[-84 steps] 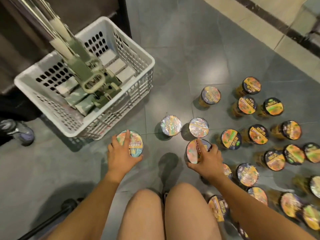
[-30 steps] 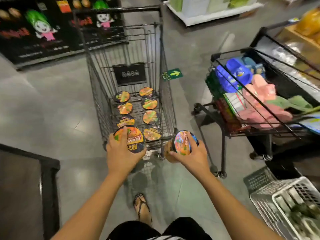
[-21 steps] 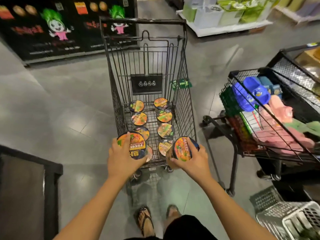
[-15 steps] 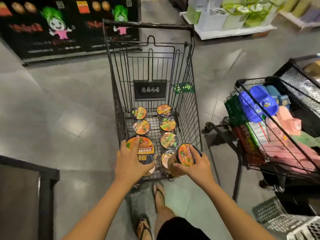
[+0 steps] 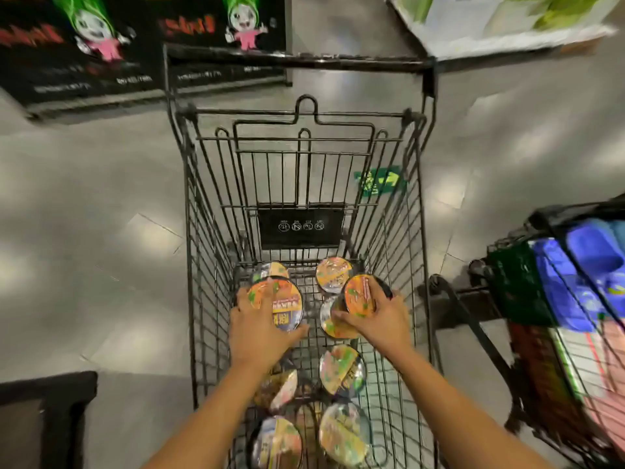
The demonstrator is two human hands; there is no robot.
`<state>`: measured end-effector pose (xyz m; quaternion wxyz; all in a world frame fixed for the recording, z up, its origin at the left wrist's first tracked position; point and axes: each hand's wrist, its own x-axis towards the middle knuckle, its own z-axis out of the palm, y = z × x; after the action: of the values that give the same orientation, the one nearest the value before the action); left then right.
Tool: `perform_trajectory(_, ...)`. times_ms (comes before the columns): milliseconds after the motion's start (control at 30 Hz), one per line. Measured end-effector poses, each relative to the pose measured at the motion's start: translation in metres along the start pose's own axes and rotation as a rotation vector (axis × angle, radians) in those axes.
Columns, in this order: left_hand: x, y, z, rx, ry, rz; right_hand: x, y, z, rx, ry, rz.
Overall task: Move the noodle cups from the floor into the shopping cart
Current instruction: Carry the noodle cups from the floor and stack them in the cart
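A black wire shopping cart [image 5: 200, 252] closed round both hands. Its wire walls ran close along their outer sides, and its dark handle bar [image 5: 297, 60] crossed well beyond the fingertips. Off to the right of the right hand stood a second dark wire cart [image 5: 473, 330] loaded with blue and pink soft goods, blurred. Far ahead and to the left of the left hand leaned black poster boards [image 5: 50, 76] printed with a green-haired cartoon figure in pink. Far ahead and to the right sat a white display platform [image 5: 507, 45] carrying pale green boxes. A dark blocky shape [image 5: 40, 418] filled the corner behind and left of the left hand, too blurred to tell what it was. A black rectangular placard [image 5: 301, 226] with four white round symbols hung on the cart's folded wire flap just beyond the hands.

The grey glossy tiled floor [image 5: 101, 231] spread all round, streaked with pale reflections. A green arrow sticker [image 5: 378, 181] on it showed through the cart's right wall.

Other foil-lidded noodle cups [image 5: 341, 368] stood on the cart's bottom in two rows. Two were just past the fingers, one sat beneath the right hand, and the rest lay back under the forearms.

Both bare forearms reached forward into the cart. The left hand [image 5: 260, 330] gripped a round orange-lidded noodle cup [image 5: 275, 304] from above, fingers spread over its lid and thumb on the rim. The right hand [image 5: 375, 319] grasped a second orange-lidded noodle cup [image 5: 360, 294] by its side, with the cup tilted so that its lid faced left. Both cups were held above the standing rows.
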<state>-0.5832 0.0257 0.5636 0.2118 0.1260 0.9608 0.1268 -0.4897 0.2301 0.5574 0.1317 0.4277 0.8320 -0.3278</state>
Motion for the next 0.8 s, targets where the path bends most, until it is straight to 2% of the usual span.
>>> perform_trajectory(133, 0.072, 0.004, 0.026, 0.001, -0.007, -0.069, 0.083, -0.016, 0.018, -0.064, 0.031, -0.009)
perform_trajectory(333, 0.148, -0.004, 0.065, -0.031, -0.033, -0.118, 0.162, -0.022, 0.055, -0.165, 0.046, -0.136)
perform_trajectory(500, 0.168, -0.007, 0.09, -0.052, -0.004, -0.14, 0.18, -0.016, 0.079, -0.279, 0.045, -0.152)
perform_trajectory(800, 0.166, -0.007, 0.08, 0.06, 0.005, -0.104, 0.17, -0.02, 0.07, -0.298, 0.031, -0.149)
